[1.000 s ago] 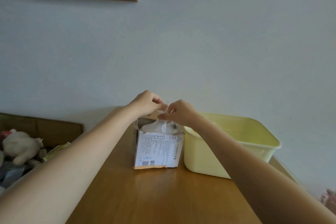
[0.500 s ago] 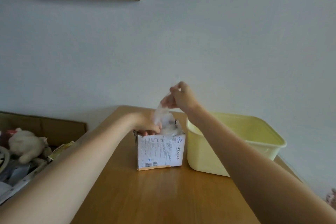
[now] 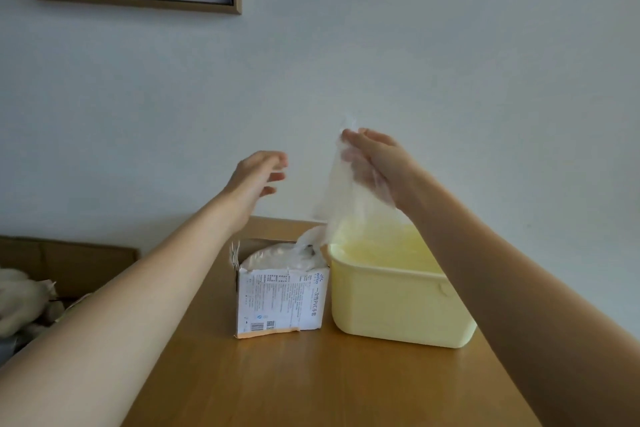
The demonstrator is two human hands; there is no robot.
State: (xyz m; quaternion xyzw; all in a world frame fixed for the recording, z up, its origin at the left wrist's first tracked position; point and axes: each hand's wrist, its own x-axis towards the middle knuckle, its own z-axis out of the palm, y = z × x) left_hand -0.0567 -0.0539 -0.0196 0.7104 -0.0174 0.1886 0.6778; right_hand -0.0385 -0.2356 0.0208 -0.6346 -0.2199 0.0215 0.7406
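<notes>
Right hand (image 3: 375, 166) pinches clear glove (image 3: 341, 204) — left hand (image 3: 258, 177) loosely spread, holding nothing.

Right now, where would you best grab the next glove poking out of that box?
Pinch the crumpled tuft of the next glove from straight above: it stands up clear of the glove box opening, and the yellow tub crowds its right side.

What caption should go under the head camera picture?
Right hand holds a clear plastic glove above the torn box beside a yellow tub; left hand hovers open.
</notes>
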